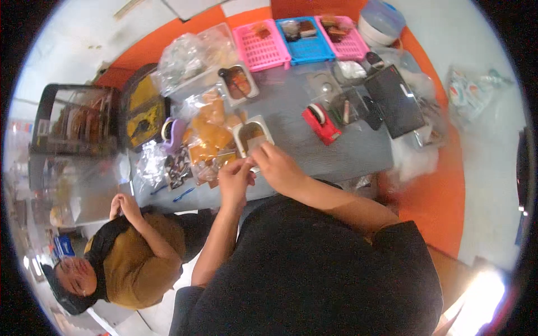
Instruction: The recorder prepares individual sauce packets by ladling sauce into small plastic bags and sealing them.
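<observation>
My left hand [234,178] and my right hand [279,166] meet at the fingertips near the table's front edge. Between them they pinch a small, clear plastic piece [255,144], perhaps a little bag; its contents cannot be told. Just beyond it lies a metal tray [269,126] with brown sauce or food in it. Left of the tray, clear bags of orange-brown food [210,140] are heaped. Farther back, a second metal tray [253,86] holds reddish food and a dark-handled spoon or ladle.
Pink baskets [262,50] and a blue basket [309,50] line the back. A red tape dispenser [321,126] and a dark tablet-like panel [395,103] are at right; a purple tape dispenser [174,136] and pens [183,194] at left. A person [138,260] sits at left, hands together.
</observation>
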A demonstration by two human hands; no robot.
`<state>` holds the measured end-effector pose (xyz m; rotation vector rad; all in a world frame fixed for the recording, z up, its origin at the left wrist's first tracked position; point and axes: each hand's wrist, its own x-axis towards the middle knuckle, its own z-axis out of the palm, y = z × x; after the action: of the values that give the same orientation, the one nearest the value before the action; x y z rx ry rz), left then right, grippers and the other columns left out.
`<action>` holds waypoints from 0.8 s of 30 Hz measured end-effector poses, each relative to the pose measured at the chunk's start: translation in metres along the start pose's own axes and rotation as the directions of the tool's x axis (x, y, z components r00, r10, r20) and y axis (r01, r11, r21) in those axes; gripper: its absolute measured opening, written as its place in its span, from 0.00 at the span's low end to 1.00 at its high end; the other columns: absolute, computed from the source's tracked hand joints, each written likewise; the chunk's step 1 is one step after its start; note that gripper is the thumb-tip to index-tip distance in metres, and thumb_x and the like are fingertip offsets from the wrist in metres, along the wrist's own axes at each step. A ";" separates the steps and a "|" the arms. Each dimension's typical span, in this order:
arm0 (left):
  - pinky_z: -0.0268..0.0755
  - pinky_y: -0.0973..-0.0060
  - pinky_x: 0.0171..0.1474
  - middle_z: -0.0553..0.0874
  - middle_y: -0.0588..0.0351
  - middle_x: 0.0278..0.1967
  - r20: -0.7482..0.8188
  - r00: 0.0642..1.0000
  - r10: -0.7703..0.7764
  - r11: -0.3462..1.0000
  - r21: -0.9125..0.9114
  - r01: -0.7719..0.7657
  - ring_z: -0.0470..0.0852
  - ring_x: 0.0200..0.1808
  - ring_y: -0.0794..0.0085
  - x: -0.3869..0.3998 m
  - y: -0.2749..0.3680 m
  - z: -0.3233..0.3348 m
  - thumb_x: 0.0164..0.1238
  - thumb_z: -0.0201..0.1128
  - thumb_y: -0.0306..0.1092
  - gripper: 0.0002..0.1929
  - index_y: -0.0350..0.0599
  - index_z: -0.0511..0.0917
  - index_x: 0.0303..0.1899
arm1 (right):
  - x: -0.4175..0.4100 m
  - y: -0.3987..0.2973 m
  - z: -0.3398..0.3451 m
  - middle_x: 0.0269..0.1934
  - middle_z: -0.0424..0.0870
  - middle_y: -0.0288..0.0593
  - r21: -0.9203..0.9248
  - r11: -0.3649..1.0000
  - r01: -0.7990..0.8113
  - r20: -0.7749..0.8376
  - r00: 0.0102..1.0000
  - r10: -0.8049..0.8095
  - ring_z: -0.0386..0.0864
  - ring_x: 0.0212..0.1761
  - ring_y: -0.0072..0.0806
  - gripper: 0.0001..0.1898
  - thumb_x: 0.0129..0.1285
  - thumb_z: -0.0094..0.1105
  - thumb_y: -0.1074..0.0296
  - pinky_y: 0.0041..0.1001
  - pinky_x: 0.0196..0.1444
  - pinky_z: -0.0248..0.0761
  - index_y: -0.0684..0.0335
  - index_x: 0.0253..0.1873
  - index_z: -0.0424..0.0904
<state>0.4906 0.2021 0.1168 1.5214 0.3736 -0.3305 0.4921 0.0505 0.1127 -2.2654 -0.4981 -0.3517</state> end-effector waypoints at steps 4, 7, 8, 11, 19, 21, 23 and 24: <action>0.63 0.85 0.23 0.80 0.65 0.30 0.118 0.958 -0.261 0.846 -0.451 0.286 0.73 0.23 0.84 0.011 -0.018 -0.003 0.74 0.59 0.30 0.07 0.38 0.81 0.45 | -0.011 0.008 0.005 0.38 0.74 0.50 0.107 0.992 0.066 0.006 0.998 -0.067 0.78 0.38 0.49 0.05 0.67 0.50 0.72 0.40 0.40 0.73 0.64 0.43 0.74; 0.58 0.88 0.22 0.77 0.66 0.31 0.151 0.918 -0.366 0.664 -0.648 0.372 0.69 0.24 0.87 0.015 -0.026 -0.003 0.77 0.55 0.29 0.05 0.42 0.76 0.47 | -0.018 0.017 0.016 0.36 0.75 0.48 0.190 0.981 -0.049 -0.053 0.997 0.060 0.78 0.37 0.45 0.04 0.63 0.59 0.74 0.38 0.39 0.73 0.65 0.41 0.77; 0.57 0.88 0.22 0.76 0.66 0.31 0.151 0.918 -0.368 0.659 -0.654 0.371 0.69 0.24 0.88 0.014 -0.026 -0.002 0.77 0.55 0.30 0.04 0.44 0.75 0.46 | -0.020 0.017 0.017 0.36 0.76 0.48 0.277 0.950 -0.145 -0.063 0.984 0.169 0.79 0.36 0.44 0.04 0.61 0.63 0.75 0.37 0.38 0.72 0.65 0.39 0.78; 0.56 0.88 0.20 0.77 0.66 0.31 0.170 0.924 -0.344 0.697 -0.613 0.372 0.68 0.23 0.89 0.010 -0.021 -0.002 0.77 0.55 0.30 0.02 0.47 0.75 0.45 | -0.023 0.017 0.017 0.34 0.78 0.47 0.516 0.790 -0.332 -0.058 0.906 0.419 0.79 0.35 0.42 0.05 0.57 0.68 0.76 0.36 0.38 0.72 0.65 0.35 0.81; 0.53 0.88 0.17 0.80 0.65 0.31 0.060 0.977 -0.207 0.868 -0.450 0.211 0.67 0.20 0.89 0.006 -0.026 -0.006 0.74 0.59 0.28 0.06 0.43 0.78 0.48 | -0.022 0.016 0.030 0.38 0.75 0.50 0.288 0.958 -0.010 -0.187 0.980 0.066 0.79 0.39 0.45 0.06 0.63 0.59 0.74 0.38 0.39 0.71 0.64 0.44 0.76; 0.53 0.88 0.17 0.79 0.64 0.30 0.002 0.994 -0.107 0.931 -0.351 0.100 0.66 0.19 0.88 0.006 -0.030 -0.006 0.74 0.59 0.28 0.03 0.41 0.79 0.43 | -0.020 0.013 0.029 0.37 0.76 0.50 0.311 0.950 -0.005 -0.219 0.973 0.077 0.79 0.39 0.44 0.07 0.62 0.59 0.75 0.37 0.39 0.72 0.64 0.45 0.75; 0.53 0.88 0.17 0.78 0.65 0.29 -0.009 0.996 -0.092 0.945 -0.315 0.085 0.66 0.18 0.88 0.007 -0.032 -0.002 0.74 0.58 0.28 0.02 0.42 0.78 0.41 | -0.020 0.013 0.028 0.36 0.77 0.50 0.337 0.942 0.001 -0.252 0.964 0.089 0.80 0.38 0.44 0.09 0.61 0.60 0.77 0.36 0.38 0.72 0.64 0.45 0.75; 0.52 0.88 0.16 0.77 0.66 0.29 -0.025 0.997 -0.075 0.958 -0.280 0.065 0.66 0.18 0.89 0.006 -0.033 -0.001 0.74 0.57 0.27 0.02 0.43 0.77 0.39 | -0.020 0.013 0.028 0.35 0.78 0.49 0.436 0.897 -0.069 -0.242 0.951 0.191 0.81 0.37 0.44 0.10 0.59 0.62 0.78 0.36 0.37 0.73 0.64 0.45 0.75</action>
<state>0.4823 0.2024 0.0847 1.2405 0.4827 -0.2935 0.4827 0.0582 0.0776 -1.7782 -0.2405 -0.4400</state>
